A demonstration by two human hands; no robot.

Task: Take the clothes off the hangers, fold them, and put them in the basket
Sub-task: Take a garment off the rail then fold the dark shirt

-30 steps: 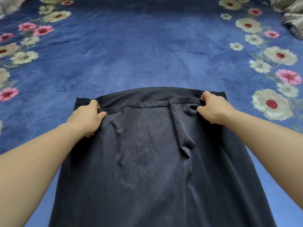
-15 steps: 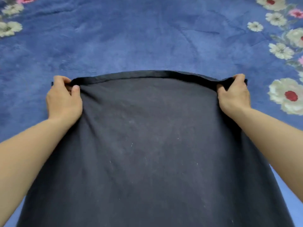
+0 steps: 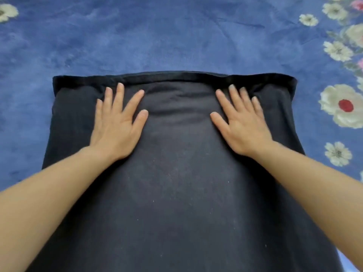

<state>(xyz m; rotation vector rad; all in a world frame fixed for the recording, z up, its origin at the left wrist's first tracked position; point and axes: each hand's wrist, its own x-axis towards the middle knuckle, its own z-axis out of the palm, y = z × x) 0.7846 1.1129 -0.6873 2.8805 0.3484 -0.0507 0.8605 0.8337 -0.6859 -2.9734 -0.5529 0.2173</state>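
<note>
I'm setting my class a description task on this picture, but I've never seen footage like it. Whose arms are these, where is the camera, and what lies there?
No machine: a person works with bare hands. The camera sits on the person's head, looking forward and down, so both arms reach in from below. A dark garment lies spread on a blue flowered surface. The left hand and right hand rest flat on it, fingers straight, near its far edge. Neither hand has a grip on anything.
</note>
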